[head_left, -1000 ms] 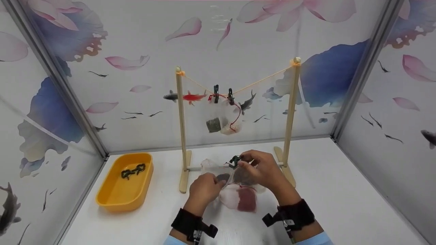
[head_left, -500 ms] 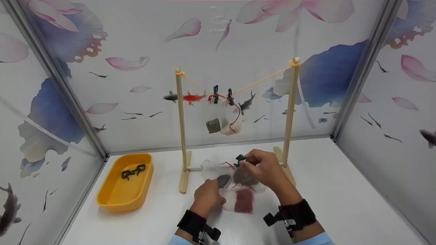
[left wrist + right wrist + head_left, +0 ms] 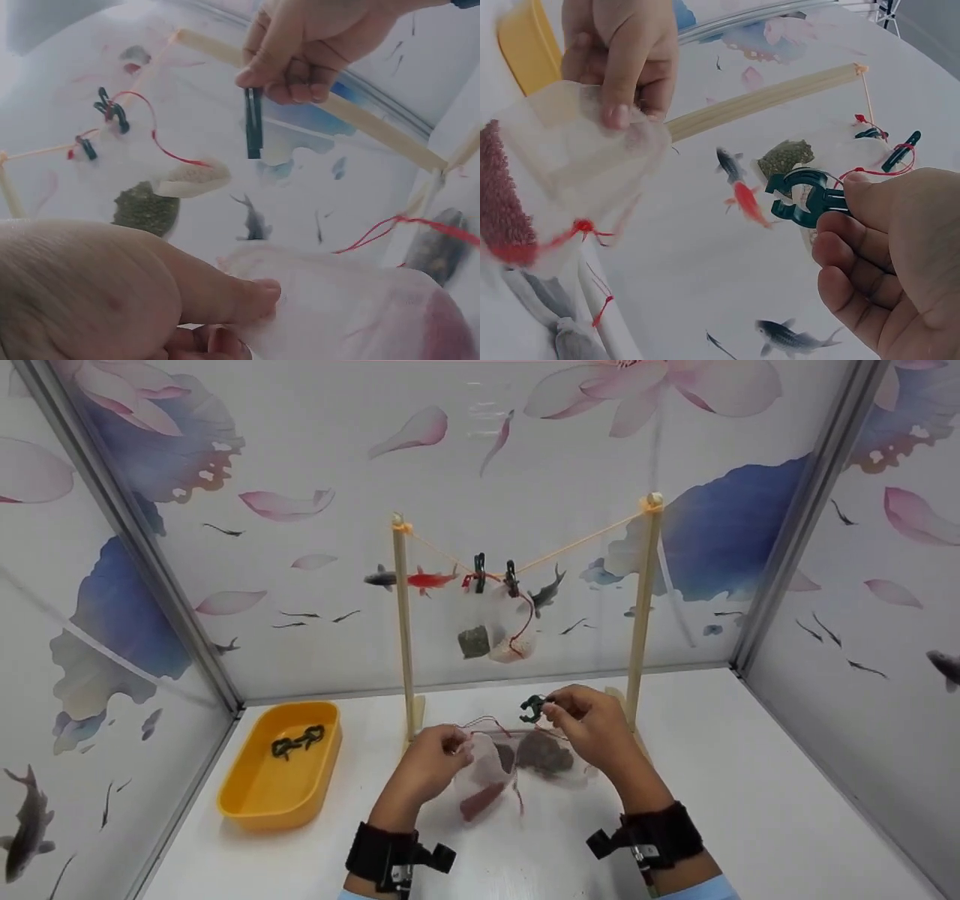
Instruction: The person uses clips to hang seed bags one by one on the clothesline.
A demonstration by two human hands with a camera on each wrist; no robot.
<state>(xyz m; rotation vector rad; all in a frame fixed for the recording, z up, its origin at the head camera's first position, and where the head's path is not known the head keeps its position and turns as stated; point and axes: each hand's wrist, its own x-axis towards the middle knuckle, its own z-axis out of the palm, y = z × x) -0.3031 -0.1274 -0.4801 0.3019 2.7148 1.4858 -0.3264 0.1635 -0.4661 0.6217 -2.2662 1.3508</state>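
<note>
My left hand point(image 3: 431, 763) pinches a sheer drawstring pouch point(image 3: 566, 161) by one end, dark red grains bunched at its other end. Its red drawstring trails loose in the right wrist view. Between thumb and forefinger, my right hand point(image 3: 598, 729) holds a dark green clip point(image 3: 806, 199), its curved jaws facing away from the palm. Behind the held pouch, pouches with dark grey contents point(image 3: 545, 755) lie on the white table. Two more pouches, one with green filling point(image 3: 473, 642) and one with pale filling point(image 3: 516, 645), hang from an orange cord point(image 3: 581, 543) by dark clips point(image 3: 480, 573).
Wooden posts point(image 3: 643, 611) hold up the sagging cord at the back. A yellow tray point(image 3: 238, 816) stands to the left with dark green clips point(image 3: 298, 741) inside. Printed wall panels point(image 3: 330, 660) enclose the table point(image 3: 780, 780) behind and at the sides.
My left hand has picked up the pouch with the red filling from the table and shifted it up and left. The right hand keeps its clip, now turned slightly.
</note>
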